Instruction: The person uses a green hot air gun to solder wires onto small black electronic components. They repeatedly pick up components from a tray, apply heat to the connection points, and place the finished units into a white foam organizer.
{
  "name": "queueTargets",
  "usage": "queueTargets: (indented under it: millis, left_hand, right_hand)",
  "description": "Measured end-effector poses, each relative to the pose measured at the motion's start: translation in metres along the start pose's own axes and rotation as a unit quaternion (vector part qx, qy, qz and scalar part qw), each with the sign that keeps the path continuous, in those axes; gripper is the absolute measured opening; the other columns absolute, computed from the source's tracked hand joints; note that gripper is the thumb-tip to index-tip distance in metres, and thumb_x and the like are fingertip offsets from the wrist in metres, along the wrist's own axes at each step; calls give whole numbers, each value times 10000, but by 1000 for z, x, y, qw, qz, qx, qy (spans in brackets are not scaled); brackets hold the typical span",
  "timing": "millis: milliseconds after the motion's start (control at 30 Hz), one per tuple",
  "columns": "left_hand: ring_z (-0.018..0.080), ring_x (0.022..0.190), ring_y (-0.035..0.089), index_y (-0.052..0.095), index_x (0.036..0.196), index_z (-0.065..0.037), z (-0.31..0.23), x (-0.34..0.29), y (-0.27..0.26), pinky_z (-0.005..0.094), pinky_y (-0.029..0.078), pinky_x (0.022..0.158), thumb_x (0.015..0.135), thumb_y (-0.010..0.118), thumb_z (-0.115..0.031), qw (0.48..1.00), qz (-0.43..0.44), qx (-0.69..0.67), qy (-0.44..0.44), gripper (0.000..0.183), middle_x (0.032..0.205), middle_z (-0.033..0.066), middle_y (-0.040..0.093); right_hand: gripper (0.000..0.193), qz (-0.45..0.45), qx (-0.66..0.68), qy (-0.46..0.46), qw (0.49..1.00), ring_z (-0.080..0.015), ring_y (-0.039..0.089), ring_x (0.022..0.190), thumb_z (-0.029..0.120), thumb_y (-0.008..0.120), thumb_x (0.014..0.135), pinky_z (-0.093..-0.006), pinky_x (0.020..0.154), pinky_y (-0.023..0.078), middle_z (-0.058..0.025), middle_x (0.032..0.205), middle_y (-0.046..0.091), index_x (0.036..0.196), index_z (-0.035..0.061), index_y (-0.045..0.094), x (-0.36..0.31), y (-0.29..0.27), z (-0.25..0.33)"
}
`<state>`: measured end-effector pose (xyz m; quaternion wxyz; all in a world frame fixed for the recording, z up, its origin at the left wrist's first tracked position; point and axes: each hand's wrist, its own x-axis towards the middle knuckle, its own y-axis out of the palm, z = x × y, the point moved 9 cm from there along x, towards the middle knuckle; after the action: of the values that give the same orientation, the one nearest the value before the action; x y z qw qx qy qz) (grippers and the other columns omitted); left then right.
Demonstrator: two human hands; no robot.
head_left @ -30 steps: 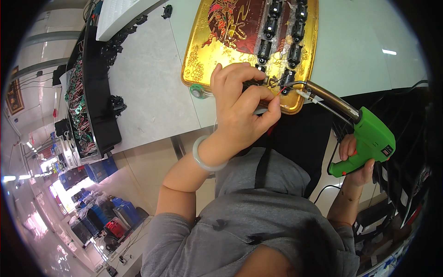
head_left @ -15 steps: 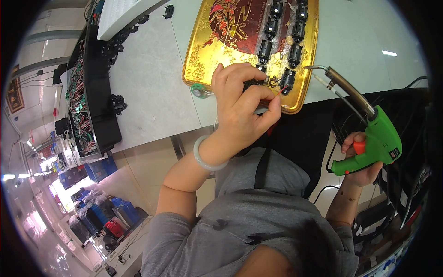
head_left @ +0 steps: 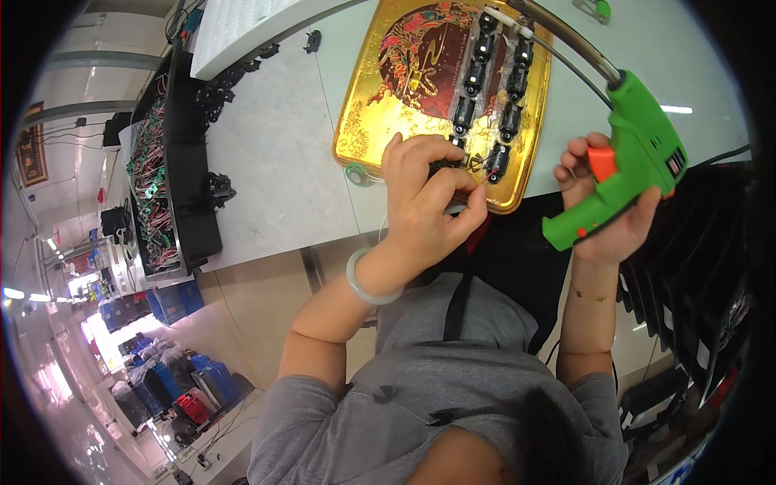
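My right hand is wrapped round the handle of a green soldering gun with an orange trigger. Its long metal barrel slants up and left over the far right part of a gold tin tray. At the tray's near edge, my left hand pinches a thin red wire between thumb and forefinger. The wire reaches a small black part, the nearest in the right row. Several like it, such as this black housing, lie in two rows on the tray. My left fingers partly hide the left row's near end.
Left on the table stands a black bin full of wired circuit boards. Loose black parts lie beside it, near a white foam block. A green-ended spool sits by the tray's left corner. Black racks stand at right.
My right hand has lifted the soldering gun up and a little left, carrying its barrel over the tray. The left hand keeps its pinch on the wire. The whole view has shifted slightly.
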<state>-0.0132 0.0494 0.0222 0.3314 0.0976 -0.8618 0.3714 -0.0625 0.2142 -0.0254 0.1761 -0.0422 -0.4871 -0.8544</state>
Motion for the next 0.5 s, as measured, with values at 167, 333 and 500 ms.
queueTargets:
  millis: [167, 333, 500]
  left_hand:
    - [295, 924, 435, 523, 909, -58, -1, 1, -11, 426, 307, 840, 544, 686, -136, 999, -4, -11, -34, 407, 984, 128, 446]
    - [335, 1001, 362, 480, 952, -34, 21, 3, -28, 430, 258, 878, 584, 699, -192, 988, 17, 78, -132, 456, 1056, 175, 397]
    - [333, 1023, 359, 509, 816, -55, 31, -8, -27, 440, 255, 880, 623, 684, -157, 988, 65, 22, -141, 280, 1030, 135, 427]
  right_hand:
    - [605, -11, 78, 9, 997, -283, 441, 1057, 508, 310, 850, -538, 904, 320, -160, 1152, 447, 1198, 17, 374, 14, 1, -18]
    - [540, -7, 74, 2, 997, -266, 410, 1093, 471, 322, 858, -590, 912, 295, -139, 1173, 429, 1219, 70, 360, 16, 0, -14]
    - [554, -12, 92, 14, 996, -270, 384, 1096, 436, 387, 843, -589, 949, 246, -135, 1141, 437, 1209, 21, 369, 13, 7, -16]
